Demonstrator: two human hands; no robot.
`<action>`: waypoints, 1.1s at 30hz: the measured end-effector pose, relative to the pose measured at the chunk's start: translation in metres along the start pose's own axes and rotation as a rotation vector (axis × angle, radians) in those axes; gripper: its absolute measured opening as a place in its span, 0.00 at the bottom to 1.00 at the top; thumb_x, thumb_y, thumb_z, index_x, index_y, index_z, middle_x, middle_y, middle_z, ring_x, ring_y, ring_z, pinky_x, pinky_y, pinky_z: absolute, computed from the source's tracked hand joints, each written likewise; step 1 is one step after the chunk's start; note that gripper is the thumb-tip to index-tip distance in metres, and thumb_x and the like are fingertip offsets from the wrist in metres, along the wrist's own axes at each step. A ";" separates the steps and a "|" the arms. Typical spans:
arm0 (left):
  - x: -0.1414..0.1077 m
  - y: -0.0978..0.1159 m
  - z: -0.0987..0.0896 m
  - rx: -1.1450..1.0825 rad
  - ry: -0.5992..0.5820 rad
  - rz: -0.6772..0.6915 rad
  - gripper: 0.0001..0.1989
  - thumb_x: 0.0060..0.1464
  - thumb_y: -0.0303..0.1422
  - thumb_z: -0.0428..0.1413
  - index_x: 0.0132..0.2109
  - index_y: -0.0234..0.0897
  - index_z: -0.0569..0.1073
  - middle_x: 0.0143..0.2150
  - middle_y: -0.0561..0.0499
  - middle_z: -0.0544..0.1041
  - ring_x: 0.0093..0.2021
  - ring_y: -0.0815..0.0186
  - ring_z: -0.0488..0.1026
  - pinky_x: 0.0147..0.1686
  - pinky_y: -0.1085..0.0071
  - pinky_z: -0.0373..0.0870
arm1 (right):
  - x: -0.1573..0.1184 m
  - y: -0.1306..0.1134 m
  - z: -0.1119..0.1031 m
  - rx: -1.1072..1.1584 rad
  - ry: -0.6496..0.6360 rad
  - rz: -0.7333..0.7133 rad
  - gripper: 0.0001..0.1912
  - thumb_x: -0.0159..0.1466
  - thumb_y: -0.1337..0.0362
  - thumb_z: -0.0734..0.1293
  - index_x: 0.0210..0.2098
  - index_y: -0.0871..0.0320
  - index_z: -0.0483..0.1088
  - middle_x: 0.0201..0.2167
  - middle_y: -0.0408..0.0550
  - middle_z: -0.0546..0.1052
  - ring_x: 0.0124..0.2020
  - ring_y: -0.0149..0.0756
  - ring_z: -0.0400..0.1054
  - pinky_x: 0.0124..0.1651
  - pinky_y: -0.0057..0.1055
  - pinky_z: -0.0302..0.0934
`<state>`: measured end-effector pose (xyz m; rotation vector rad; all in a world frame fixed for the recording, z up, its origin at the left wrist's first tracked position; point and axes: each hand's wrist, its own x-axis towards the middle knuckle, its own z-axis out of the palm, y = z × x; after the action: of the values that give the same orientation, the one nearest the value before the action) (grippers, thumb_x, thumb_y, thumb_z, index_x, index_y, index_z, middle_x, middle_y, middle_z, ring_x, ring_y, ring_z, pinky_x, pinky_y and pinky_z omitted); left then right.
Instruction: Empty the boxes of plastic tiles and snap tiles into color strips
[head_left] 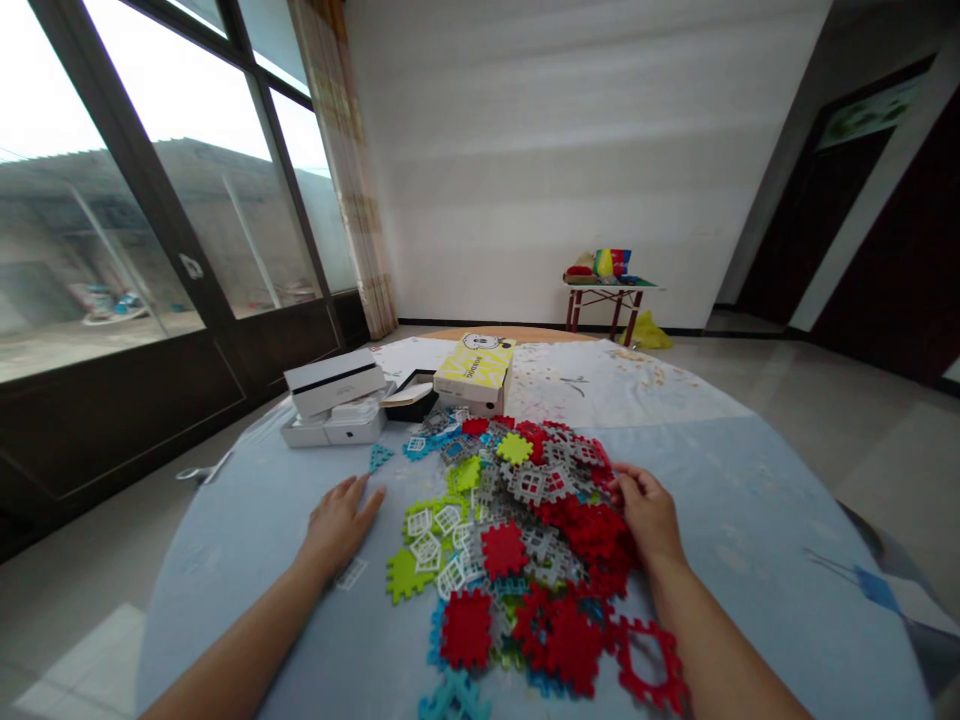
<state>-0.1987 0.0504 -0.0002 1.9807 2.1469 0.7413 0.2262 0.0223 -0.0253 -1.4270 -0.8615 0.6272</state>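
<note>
A heap of plastic pieces sprawls across the middle of the cloth-covered table, mostly flat tiles with square-toothed edges in red, grey, lime green and blue. Taking the heap as the clock's centre and twelve as straight away from the person, a solid lime tile lies near its top at twelve, and white lattice frames, thin and shaped like little windows, overlap at nine. A red frame with a wide open middle sits at four, beside the right forearm, and blue pieces spill out at six.

The left hand lies palm down at nine o'clock, fingers loosely spread and its grip open with nothing seen in it; a blue triangular piece is just beyond its fingertips. At three, the right hand curls its fingers against the heap's red edge (whether that grip has closed on a piece, I cannot tell).

Farther out, toward ten o'clock, a smooth white lid with a dark stripe rests tilted on an open white box. Toward eleven come a black tray and a yellow-and-white carton printed with a cartoon dog. Beyond the table, around one o'clock, a small stand with dark red legs is by the wall, a crumpled yellow bag next to it on the floor.
</note>
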 end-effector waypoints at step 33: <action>0.072 0.107 0.069 0.013 -0.118 0.016 0.27 0.53 0.47 0.43 0.57 0.43 0.63 0.59 0.45 0.65 0.58 0.53 0.60 0.56 0.53 0.50 | 0.004 0.005 0.005 -0.018 -0.053 0.035 0.18 0.51 0.55 0.63 0.37 0.59 0.70 0.22 0.42 0.73 0.21 0.32 0.64 0.25 0.28 0.59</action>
<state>-0.0832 0.1399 0.0029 1.9969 2.0772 0.5982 0.2253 0.0285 -0.0302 -1.4498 -0.8868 0.6881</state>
